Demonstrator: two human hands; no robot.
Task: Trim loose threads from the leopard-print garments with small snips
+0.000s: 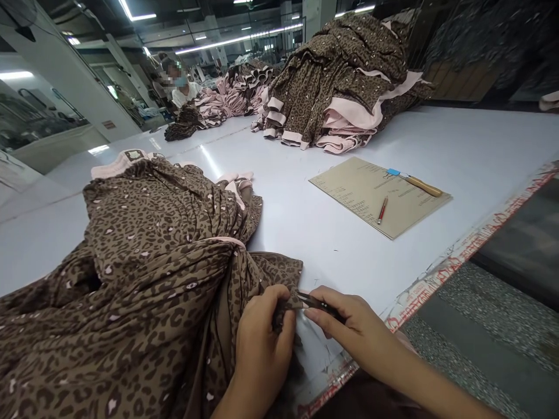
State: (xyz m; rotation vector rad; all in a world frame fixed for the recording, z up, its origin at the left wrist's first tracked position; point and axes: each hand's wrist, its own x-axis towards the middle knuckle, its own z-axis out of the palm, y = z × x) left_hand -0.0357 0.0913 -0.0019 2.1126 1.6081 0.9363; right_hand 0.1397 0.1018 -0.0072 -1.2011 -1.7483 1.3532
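Left hand [263,343] pinches leopard-print cloth [174,285], right hand [351,320] grips snips [321,304] near the table's edge [454,265], with white tabletop [484,160] stretching beyond.

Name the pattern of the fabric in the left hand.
The fabric has a brown leopard print; the head view shows it best.

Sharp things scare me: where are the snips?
Low in the head view, right of centre, the snips sit in the right hand, by the patterned cloth.
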